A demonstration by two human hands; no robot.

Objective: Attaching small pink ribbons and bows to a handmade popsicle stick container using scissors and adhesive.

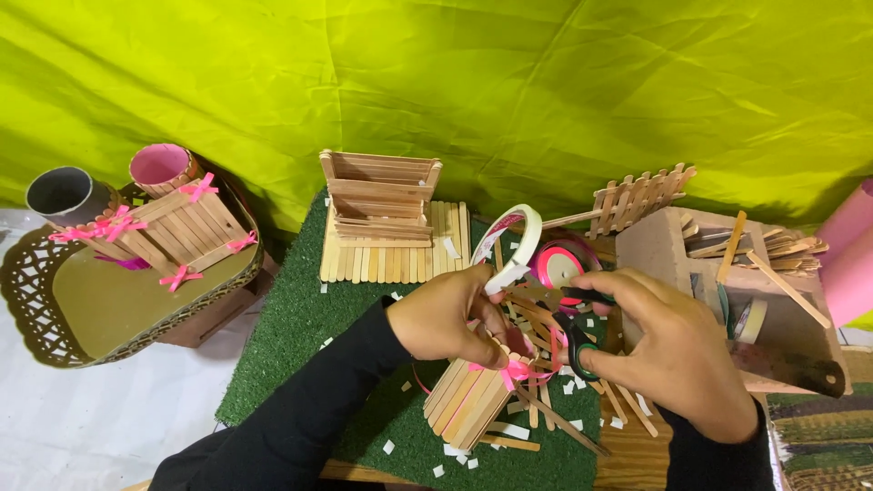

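While the left hand grips a small cup made of wooden sticks over the green mat, the right hand is closed around black scissors. The scissors touch the pink ribbon on the cup. A tape roll sits just behind.

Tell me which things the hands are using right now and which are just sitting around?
In use:
left hand holding the stick cup
right hand with scissors
pink ribbon on the cup

Just lying about:
tape roll
ribbon spool
stick bench
little fence
gold tray
box of sticks
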